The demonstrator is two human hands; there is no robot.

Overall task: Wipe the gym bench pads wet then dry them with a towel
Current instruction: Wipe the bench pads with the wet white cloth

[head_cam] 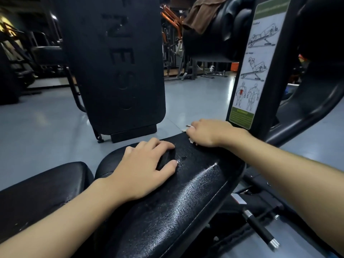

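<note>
Head view, all places taken from the pad (195,192). The left hand (145,170) lies on the pad's middle, fingers spread and only lightly bent, holding nothing. The right hand (210,133) is at the pad's far edge, fingers curled over a white cloth (188,129) and gripping it. Only scraps of the cloth show under the knuckles.

The pad shines wet, with droplets just beyond the left fingertips. The left hand braces on that slick surface, so I judge it could slide if leaned on. The cloth sits right at the far edge, and a stroke carried further could take it off the pad and onto the floor (195,97). Water could also run into the gap between the pad and the second pad (42,189) on its left, where a quick wipe would likely miss it.

The towel (201,15) hangs on a roller (229,25) high above the pad's far end, well apart from both hands, so drying will need a long reach. The post with the sign (260,62) stands just beyond the pad's far right corner, close to the right hand, and limits a sweep that way. An upright back pad (117,71) stands past the far edge. A pin (260,228) sticks out below the pad's right side.
</note>
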